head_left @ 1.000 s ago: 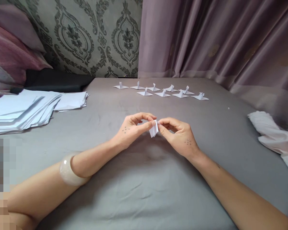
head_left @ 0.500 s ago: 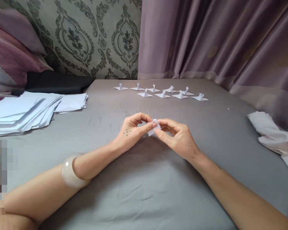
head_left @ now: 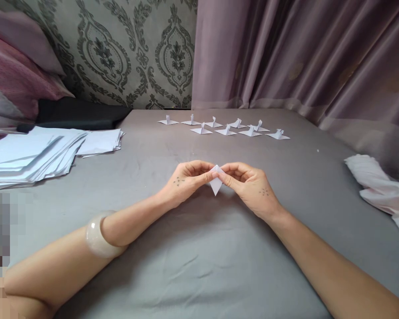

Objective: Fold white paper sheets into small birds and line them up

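A small white folded paper (head_left: 215,187), diamond-shaped with one point down, is held up between my two hands over the middle of the grey surface. My left hand (head_left: 190,179) pinches its left side, thumb in front and fingers behind. From the other side my right hand (head_left: 249,184) grips it the same way, and the two thumb tips nearly meet on the paper. The fingertips behind the paper are hidden. A pale bangle (head_left: 101,237) circles my left forearm.
Several white folded paper figures (head_left: 228,130) stand in two rows toward the far edge. Stacks of white paper (head_left: 29,155) lie at the left, near a black cloth (head_left: 83,113). A crumpled whitish cloth (head_left: 382,186) lies at the right on the grey sheet (head_left: 199,274).
The folded paper has turned from a slant to point straight down, and more of it shows. Both hands have lowered slightly, with the thumbs now side by side on it.
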The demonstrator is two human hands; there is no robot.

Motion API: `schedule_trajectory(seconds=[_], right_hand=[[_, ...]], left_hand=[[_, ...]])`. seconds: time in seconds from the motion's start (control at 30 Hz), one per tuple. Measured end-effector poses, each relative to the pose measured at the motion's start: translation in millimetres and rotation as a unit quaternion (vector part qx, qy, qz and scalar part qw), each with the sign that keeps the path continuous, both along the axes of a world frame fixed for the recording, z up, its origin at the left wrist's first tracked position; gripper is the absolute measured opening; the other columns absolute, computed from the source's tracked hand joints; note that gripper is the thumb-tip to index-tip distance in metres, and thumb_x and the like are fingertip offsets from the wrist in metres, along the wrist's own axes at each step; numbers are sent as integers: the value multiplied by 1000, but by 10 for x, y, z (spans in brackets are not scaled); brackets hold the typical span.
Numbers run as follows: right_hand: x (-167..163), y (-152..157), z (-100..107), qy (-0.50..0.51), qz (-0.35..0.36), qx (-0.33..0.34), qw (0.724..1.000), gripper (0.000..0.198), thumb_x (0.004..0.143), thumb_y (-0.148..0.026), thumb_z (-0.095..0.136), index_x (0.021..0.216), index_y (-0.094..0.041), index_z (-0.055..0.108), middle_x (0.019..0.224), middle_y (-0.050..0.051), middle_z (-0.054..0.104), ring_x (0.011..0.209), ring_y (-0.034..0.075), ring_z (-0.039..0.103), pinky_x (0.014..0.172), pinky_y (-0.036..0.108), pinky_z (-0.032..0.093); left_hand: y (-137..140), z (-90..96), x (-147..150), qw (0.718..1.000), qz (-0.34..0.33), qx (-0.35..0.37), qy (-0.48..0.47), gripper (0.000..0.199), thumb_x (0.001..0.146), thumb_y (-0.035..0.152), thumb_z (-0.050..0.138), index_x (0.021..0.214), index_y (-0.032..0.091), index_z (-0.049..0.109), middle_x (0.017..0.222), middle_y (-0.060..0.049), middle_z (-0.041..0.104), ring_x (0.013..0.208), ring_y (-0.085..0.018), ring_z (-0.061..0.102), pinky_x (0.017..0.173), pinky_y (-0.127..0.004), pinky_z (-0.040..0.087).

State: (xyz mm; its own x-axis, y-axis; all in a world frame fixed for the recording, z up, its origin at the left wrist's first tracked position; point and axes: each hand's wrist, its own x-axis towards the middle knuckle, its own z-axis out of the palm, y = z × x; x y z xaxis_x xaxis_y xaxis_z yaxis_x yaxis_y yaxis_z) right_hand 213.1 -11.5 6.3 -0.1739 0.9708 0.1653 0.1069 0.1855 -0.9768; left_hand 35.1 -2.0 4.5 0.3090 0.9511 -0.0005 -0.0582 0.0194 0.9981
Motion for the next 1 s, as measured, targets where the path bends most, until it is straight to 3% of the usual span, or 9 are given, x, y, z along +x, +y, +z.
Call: schedule_trajectory(seconds=[0.27,0.4,0.5,0.63,0.83,1.0], right_hand=[[10,12,4,-37,-38,12,999,17,73,-37,73,81,-22,73,85,3,72,82,18,67,77,32,55],[-4,33,-7,20,-68,3,998,35,73,-42,73,101,-22,68,95,5,70,88,18,66,80,32,54],[-24,27,1,45,-34,-25,998,45,72,-44,74,110,-22,64,101,7,68,95,19,64,82,33,53],[-73,-22,14,19,38,-57,997,33,76,-44,70,101,-22,69,98,5,70,92,19,64,84,35,52],[-100,-56,6,43,20,-21,999,18,78,-37,69,92,-27,75,104,1,71,93,18,64,82,33,53],[-102,-77,21,55,10,-46,997,15,78,-35,69,89,-29,77,97,-2,72,89,16,65,82,31,53]], left_hand=[[13,-70,-6,997,-59,-38,16,24,72,34,75,83,16,66,74,-1,67,64,-12,60,61,-24,45],[20,-69,6,997,-39,-61,-29,21,70,27,77,80,16,62,71,1,64,63,-10,58,61,-23,43],[31,-56,14,992,-13,-70,-99,21,69,20,78,79,15,61,74,1,66,68,-9,59,67,-22,43],[14,-43,47,982,-17,-106,-156,24,67,18,80,80,15,60,77,0,67,72,-10,61,75,-25,45],[-39,-57,95,981,-27,-121,-147,21,70,22,79,82,14,64,84,-2,70,74,-10,62,75,-25,47],[-51,-71,79,989,-53,-99,-94,18,76,29,75,85,14,70,85,-4,71,81,-14,66,72,-24,48]])
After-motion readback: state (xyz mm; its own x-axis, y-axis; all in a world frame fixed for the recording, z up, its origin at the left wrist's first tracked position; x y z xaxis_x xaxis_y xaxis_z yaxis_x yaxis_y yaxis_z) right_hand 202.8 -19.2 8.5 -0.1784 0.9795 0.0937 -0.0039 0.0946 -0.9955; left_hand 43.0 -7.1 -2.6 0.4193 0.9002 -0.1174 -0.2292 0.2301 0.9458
